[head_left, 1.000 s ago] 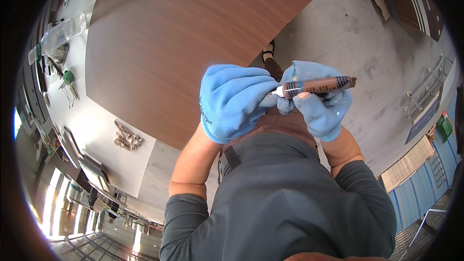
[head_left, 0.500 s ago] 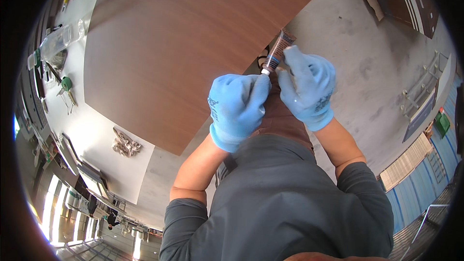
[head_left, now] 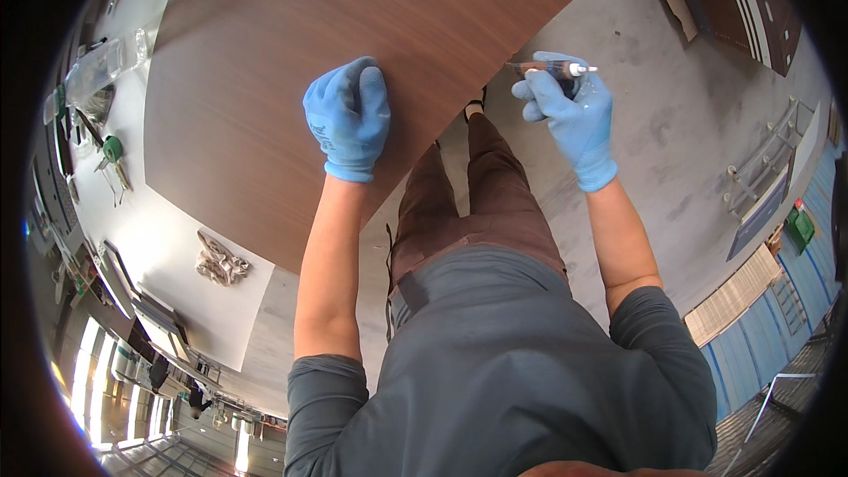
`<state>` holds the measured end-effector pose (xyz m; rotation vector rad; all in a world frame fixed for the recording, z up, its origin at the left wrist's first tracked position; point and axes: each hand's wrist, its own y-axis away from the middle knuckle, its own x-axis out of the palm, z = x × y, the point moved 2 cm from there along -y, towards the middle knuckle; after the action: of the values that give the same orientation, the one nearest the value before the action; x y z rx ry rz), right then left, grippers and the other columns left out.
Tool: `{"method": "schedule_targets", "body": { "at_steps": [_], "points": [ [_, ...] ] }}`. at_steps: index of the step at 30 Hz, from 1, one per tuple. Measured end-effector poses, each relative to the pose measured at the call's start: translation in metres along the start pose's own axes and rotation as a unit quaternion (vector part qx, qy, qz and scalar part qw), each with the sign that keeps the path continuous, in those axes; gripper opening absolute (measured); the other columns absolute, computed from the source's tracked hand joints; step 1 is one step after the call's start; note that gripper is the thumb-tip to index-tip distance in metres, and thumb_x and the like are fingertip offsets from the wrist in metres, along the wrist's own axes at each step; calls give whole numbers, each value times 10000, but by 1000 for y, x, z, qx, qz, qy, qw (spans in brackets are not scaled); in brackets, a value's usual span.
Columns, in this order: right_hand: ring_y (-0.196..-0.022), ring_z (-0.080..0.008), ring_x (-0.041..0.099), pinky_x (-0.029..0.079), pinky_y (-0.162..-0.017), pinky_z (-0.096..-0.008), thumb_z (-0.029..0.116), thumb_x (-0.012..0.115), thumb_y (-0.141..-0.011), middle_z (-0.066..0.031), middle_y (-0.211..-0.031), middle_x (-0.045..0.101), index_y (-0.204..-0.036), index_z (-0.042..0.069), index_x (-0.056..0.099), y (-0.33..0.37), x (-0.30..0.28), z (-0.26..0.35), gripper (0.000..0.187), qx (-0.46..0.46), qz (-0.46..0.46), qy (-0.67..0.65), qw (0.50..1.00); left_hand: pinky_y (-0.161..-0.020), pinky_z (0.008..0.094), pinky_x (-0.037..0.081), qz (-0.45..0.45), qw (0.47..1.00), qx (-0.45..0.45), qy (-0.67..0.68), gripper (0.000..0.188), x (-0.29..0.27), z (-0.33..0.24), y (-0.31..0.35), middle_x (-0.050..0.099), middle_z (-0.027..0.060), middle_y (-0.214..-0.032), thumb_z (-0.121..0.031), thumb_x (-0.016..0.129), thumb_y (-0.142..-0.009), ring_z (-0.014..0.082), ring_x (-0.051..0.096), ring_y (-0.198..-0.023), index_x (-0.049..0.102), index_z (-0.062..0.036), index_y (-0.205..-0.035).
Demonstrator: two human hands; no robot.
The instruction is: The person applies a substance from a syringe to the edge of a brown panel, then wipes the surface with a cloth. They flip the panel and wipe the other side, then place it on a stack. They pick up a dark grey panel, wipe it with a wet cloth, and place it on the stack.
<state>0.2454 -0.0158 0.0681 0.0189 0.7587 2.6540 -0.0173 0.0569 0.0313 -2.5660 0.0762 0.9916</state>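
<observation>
My right hand (head_left: 579,124), in a blue work glove, is closed around a small brown tube (head_left: 541,68) with a white nozzle (head_left: 579,70) pointing right. It is held above the floor, to the right of a large brown wood-grain panel (head_left: 252,79). Over the panel, near its edge, is my left hand (head_left: 347,115), also gloved in blue. Its fingers are curled into a fist, and whatever may be inside them is hidden. I cannot tell whether this fist touches the panel.
Left of the panel, a white tabletop (head_left: 181,230) carries a crumpled rag (head_left: 221,261), a clear plastic bottle (head_left: 95,71) and a green-topped tool (head_left: 113,148). Dark boards (head_left: 720,0) stand at the far right. A metal rack (head_left: 768,159) is on the right.
My hands have moved apart, the left to the left over the panel, the right slightly right with the tube. The tube has turned, its white end now pointing right and away from my left hand.
</observation>
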Motion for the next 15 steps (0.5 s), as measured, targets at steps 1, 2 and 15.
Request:
{"method": "schedule_targets", "body": {
  "at_steps": [1,2,15],
  "points": [
    [-681,-127,705,573,-610,-268,135,726,-982,-138,-901,768,-1182,-74,681,-1,3,0,293,-20,33,-11,999,-645,414,520,-4,1000,2,-3,85,3,5,3,712,139,-781,-140,749,-910,351,676,-690,759,-56,-917],
    [-682,-130,707,574,-611,-267,139,728,-981,-132,-887,767,-1173,-67,684,-2,6,-2,285,-5,35,-3,999,-640,408,518,3,1000,-4,-24,65,4,8,7,709,137,-775,-121,753,-894,343,674,-684,754,-57,-907],
    [-671,-132,723,586,-609,-261,131,726,-984,-125,-876,772,-1108,-66,674,-18,8,-15,239,-15,-24,79,996,-662,409,535,-4,1000,-4,4,49,8,19,12,741,119,-825,-68,753,-884,327,695,-711,751,-64,-933]
  ]
}}
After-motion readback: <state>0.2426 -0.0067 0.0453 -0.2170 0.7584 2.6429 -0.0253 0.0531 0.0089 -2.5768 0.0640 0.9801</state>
